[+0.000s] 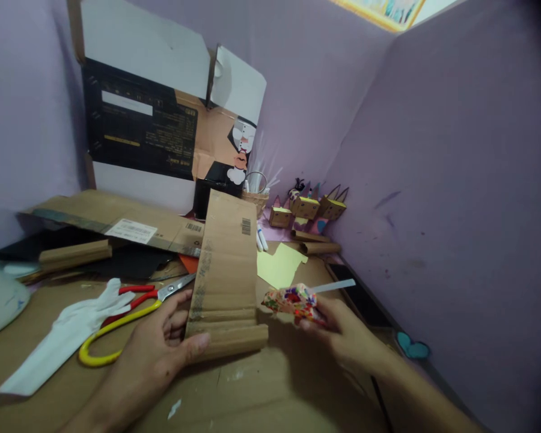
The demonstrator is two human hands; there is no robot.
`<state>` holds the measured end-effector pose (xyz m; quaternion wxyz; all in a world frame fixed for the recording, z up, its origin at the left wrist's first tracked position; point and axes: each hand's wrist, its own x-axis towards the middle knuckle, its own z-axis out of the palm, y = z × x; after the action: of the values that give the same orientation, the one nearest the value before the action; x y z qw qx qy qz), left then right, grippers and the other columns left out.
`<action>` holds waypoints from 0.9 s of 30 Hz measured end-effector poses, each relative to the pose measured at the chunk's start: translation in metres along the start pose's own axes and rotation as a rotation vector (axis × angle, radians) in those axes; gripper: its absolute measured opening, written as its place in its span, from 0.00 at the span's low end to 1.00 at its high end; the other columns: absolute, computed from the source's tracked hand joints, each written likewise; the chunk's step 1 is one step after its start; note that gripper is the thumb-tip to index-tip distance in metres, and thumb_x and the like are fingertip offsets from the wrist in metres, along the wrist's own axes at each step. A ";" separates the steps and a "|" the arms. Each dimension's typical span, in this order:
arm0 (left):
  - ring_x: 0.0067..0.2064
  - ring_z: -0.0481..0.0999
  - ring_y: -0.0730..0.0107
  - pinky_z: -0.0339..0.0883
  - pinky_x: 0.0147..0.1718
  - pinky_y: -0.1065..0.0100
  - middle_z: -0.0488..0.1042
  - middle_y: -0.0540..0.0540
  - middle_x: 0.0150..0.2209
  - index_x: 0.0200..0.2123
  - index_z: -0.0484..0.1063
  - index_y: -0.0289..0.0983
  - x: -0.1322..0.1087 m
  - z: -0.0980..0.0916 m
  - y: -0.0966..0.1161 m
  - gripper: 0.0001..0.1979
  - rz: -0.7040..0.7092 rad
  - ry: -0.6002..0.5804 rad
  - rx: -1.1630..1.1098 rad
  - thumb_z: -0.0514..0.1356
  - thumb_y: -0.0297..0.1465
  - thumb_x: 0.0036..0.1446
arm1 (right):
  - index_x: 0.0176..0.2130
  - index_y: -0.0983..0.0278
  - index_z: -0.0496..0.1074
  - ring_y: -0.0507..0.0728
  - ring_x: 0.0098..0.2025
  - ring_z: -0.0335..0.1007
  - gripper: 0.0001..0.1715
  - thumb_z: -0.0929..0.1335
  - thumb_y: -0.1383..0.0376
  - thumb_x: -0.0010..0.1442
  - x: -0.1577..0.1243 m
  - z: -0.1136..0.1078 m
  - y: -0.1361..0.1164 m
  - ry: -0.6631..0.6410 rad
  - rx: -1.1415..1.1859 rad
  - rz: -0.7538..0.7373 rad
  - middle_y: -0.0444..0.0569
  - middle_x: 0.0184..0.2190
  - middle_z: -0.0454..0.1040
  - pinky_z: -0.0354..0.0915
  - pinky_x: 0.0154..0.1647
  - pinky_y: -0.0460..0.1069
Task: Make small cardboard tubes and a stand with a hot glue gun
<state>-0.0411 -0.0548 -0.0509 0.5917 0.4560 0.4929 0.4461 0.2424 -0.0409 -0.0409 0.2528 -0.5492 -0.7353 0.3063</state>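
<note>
A long cardboard strip (pixel 228 258) with a barcode stands slanted before me, its near end folded into a roll. My left hand (pixel 162 343) grips the strip's lower left edge, thumb on the rolled part and fingers curled at the side. In my right hand (pixel 338 325) is a hot glue gun (pixel 293 300) with a bright flowered pattern. Its nozzle points left, close to the strip's right edge but apart from it. A whitish glue stick (pixel 336 286) juts out to the right behind the gun.
Left of the strip lie scissors (pixel 162 293) with red and yellow handles and a white glove (pixel 76 325). Behind are a flattened cardboard box (pixel 171 231), yellow paper (pixel 279 264) and a basket (pixel 255 204) of sticks. Small cardboard animal boxes (pixel 305 207) stand by the purple wall (pixel 442 180).
</note>
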 end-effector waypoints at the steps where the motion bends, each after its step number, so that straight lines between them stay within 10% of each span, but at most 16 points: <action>1: 0.44 0.76 0.55 0.73 0.40 0.63 0.77 0.41 0.43 0.52 0.58 0.37 0.001 -0.001 0.000 0.34 -0.004 0.004 0.001 0.67 0.36 0.42 | 0.40 0.63 0.70 0.57 0.33 0.69 0.16 0.68 0.61 0.50 0.003 0.000 0.000 0.031 0.124 0.013 0.47 0.32 0.75 0.64 0.33 0.47; 6: 0.42 0.77 0.56 0.74 0.37 0.65 0.78 0.42 0.41 0.50 0.60 0.37 0.001 -0.002 0.000 0.33 0.001 0.063 -0.009 0.67 0.36 0.41 | 0.33 0.67 0.69 0.48 0.17 0.61 0.17 0.72 0.60 0.45 0.039 -0.001 0.006 0.302 0.642 0.318 0.42 0.20 0.71 0.55 0.16 0.42; 17: 0.42 0.77 0.57 0.73 0.38 0.66 0.78 0.41 0.41 0.49 0.60 0.36 -0.003 -0.001 0.004 0.32 -0.044 0.040 -0.021 0.67 0.35 0.41 | 0.47 0.67 0.66 0.57 0.41 0.69 0.16 0.64 0.62 0.60 0.144 0.000 0.035 0.425 0.536 0.420 0.52 0.44 0.69 0.68 0.40 0.55; 24: 0.44 0.76 0.54 0.71 0.40 0.62 0.77 0.40 0.43 0.52 0.58 0.37 -0.002 0.000 0.008 0.35 -0.097 -0.004 -0.080 0.67 0.36 0.40 | 0.38 0.64 0.73 0.62 0.46 0.68 0.17 0.71 0.59 0.48 0.070 -0.001 -0.002 0.441 0.309 0.232 0.51 0.42 0.74 0.62 0.47 0.53; 27: 0.43 0.76 0.54 0.70 0.40 0.61 0.77 0.40 0.43 0.52 0.56 0.38 -0.001 0.000 0.002 0.37 -0.150 -0.008 -0.104 0.67 0.37 0.39 | 0.44 0.60 0.67 0.63 0.51 0.65 0.27 0.70 0.51 0.46 0.018 0.021 -0.014 0.191 0.135 -0.159 0.54 0.52 0.67 0.64 0.47 0.54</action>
<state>-0.0412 -0.0552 -0.0483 0.6481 0.3882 0.4997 0.4237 0.2134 -0.0304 -0.0442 0.3816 -0.4974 -0.7269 0.2805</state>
